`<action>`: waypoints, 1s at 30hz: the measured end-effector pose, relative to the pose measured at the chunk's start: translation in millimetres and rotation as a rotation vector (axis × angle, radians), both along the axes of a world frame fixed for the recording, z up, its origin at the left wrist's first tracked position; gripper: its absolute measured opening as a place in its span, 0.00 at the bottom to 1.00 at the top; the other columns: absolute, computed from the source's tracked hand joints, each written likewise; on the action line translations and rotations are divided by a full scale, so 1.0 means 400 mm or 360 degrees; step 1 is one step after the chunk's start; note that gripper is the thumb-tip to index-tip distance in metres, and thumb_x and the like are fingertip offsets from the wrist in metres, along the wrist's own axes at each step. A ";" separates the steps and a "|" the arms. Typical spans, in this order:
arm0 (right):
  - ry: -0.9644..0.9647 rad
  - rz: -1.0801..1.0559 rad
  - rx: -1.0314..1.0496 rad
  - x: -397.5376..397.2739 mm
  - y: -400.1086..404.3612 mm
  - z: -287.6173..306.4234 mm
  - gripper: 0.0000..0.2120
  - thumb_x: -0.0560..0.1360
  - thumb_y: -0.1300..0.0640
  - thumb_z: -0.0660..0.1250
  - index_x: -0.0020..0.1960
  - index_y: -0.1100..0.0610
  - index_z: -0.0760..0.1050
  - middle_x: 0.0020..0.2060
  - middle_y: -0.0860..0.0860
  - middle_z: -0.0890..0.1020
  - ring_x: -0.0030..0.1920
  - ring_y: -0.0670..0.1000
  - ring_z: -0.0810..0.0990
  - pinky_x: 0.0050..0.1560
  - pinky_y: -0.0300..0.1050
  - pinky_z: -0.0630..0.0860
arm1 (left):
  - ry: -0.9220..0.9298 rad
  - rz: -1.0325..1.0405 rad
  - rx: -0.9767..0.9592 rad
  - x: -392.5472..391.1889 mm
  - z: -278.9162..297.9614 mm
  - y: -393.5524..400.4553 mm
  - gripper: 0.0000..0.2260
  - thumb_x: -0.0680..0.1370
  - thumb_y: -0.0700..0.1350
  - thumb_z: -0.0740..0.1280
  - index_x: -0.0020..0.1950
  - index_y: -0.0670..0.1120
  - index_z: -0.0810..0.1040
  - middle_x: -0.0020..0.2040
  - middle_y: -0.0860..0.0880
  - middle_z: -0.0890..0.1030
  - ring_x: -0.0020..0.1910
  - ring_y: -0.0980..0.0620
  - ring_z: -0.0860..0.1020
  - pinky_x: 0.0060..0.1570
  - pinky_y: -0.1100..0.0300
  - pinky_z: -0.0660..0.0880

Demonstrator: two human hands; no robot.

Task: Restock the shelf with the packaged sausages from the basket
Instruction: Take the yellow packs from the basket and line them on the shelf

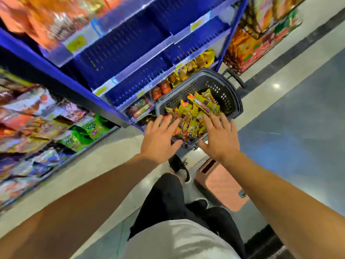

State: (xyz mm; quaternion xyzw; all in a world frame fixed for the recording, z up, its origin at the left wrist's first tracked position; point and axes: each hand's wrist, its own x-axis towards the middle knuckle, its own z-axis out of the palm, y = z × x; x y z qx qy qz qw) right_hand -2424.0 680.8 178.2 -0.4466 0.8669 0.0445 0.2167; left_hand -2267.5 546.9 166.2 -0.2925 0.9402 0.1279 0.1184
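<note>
Motion blur smears the goods on the blue shelf [141, 58] at eleven o'clock; labels are unreadable. The yellow-red packaged sausages [194, 116] fill the grey basket [229, 92] on the floor at twelve o'clock. The left hand [160, 137] and right hand [219, 139] hover over them, fingers spread, each grip released. Open floor lies at three o'clock.

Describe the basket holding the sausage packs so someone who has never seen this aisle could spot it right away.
Start at the tall blue perforated metal shelf unit and go down to the floor at its foot. There stands a dark grey plastic basket with holed walls, heaped with yellow-and-red sausage packs; both open hands, left hand and right hand, reach over it. Unlike the closed pink box nearer the person, it is open-topped and full.
</note>
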 end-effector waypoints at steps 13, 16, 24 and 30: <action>0.0067 0.0203 0.0090 -0.148 -0.194 0.074 0.40 0.78 0.40 0.61 0.80 0.47 0.42 0.80 0.50 0.49 0.79 0.58 0.41 0.77 0.62 0.42 | 0.0048 0.0080 0.0203 -0.104 0.021 -0.124 0.30 0.79 0.63 0.55 0.79 0.54 0.53 0.79 0.49 0.56 0.78 0.45 0.52 0.76 0.44 0.50; 0.0053 0.0262 0.0125 -0.176 -0.189 0.057 0.39 0.78 0.39 0.59 0.80 0.47 0.41 0.80 0.49 0.48 0.79 0.57 0.40 0.77 0.61 0.41 | 0.0050 0.0162 0.0221 -0.129 0.012 -0.127 0.30 0.80 0.62 0.55 0.79 0.54 0.51 0.80 0.49 0.54 0.78 0.46 0.50 0.76 0.45 0.47; 0.0012 0.0484 0.0223 -0.326 -0.182 -0.128 0.39 0.79 0.38 0.58 0.80 0.48 0.40 0.80 0.48 0.46 0.79 0.58 0.41 0.77 0.61 0.43 | 0.0037 0.0425 0.0332 -0.217 -0.161 -0.116 0.31 0.80 0.62 0.54 0.80 0.54 0.49 0.80 0.50 0.50 0.78 0.47 0.47 0.76 0.48 0.43; 0.0000 0.0740 0.0250 -0.508 -0.213 -0.471 0.41 0.78 0.38 0.60 0.81 0.49 0.41 0.80 0.51 0.49 0.79 0.58 0.44 0.77 0.60 0.46 | 0.0183 0.0663 0.0094 -0.312 -0.461 -0.070 0.31 0.75 0.59 0.58 0.74 0.44 0.68 0.71 0.38 0.71 0.67 0.36 0.71 0.65 0.39 0.68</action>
